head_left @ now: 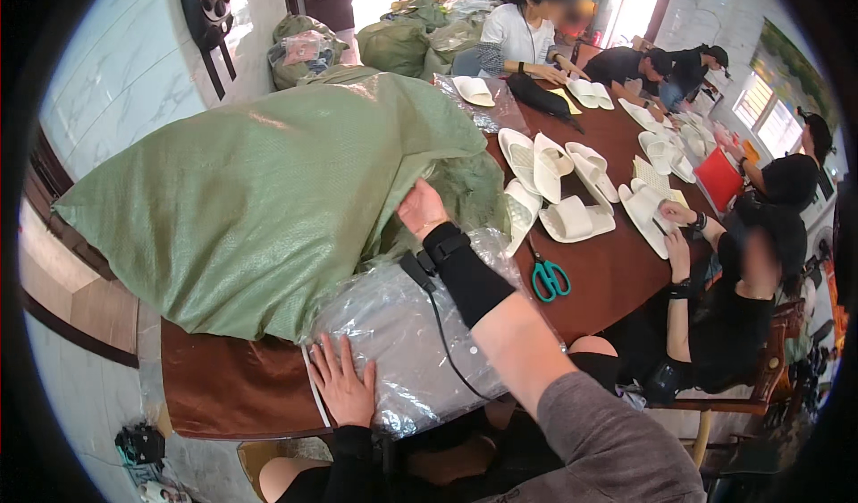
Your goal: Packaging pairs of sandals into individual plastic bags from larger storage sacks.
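A: Where's the left hand [342, 384]?
B: Flat, fingers spread, on the clear bag [420, 342] at the table [223, 387] edge.
A: And the right hand [420, 210]?
B: Closed on the green sack's [259, 190] mouth, above the bag.
A: Anything nearby?
B: Teal scissors [548, 277] and white slippers [572, 219], just right.

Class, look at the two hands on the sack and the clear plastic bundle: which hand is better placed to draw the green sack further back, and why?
Probably the right hand: it is already at the green sack's open edge. The left hand lies flat on the clear plastic bundle, steadying it.
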`<control>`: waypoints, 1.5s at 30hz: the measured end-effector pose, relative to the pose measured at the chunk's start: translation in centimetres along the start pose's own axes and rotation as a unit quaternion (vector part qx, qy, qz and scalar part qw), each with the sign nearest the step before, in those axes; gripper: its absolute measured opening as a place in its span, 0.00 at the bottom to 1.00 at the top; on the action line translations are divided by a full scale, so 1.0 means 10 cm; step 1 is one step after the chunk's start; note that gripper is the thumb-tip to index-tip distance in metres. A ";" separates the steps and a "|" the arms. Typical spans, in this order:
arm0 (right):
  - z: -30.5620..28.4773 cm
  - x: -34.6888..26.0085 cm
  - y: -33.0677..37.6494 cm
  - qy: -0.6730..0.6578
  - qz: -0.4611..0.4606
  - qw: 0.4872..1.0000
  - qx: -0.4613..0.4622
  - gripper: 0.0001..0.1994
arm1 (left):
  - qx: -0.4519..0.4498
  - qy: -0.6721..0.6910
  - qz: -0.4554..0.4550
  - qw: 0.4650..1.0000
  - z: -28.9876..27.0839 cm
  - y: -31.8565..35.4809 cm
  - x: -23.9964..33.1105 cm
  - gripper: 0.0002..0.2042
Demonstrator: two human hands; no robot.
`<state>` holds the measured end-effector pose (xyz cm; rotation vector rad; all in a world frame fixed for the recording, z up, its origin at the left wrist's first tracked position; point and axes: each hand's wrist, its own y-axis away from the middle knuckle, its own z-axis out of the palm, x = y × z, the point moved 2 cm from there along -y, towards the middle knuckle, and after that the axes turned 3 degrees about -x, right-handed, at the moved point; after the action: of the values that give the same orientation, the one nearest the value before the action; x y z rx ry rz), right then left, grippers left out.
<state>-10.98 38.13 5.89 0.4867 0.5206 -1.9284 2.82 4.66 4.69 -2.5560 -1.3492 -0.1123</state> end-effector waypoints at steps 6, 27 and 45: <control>-0.12 0.40 0.13 -0.122 0.041 0.980 0.151 0.20 | -0.010 -0.002 0.007 1.000 0.05 -0.08 0.10 0.30; 0.18 -0.09 0.40 -0.029 0.030 0.977 0.207 0.19 | -0.007 0.007 0.002 1.000 0.06 -0.05 0.04 0.32; -0.95 -1.63 0.28 0.296 0.040 0.939 0.168 0.16 | 0.047 0.048 0.041 0.997 0.10 -0.16 0.29 0.30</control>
<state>-1.22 54.50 6.61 1.3134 0.5351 -1.7803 3.10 8.15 4.53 -2.4902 -1.1837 -0.1518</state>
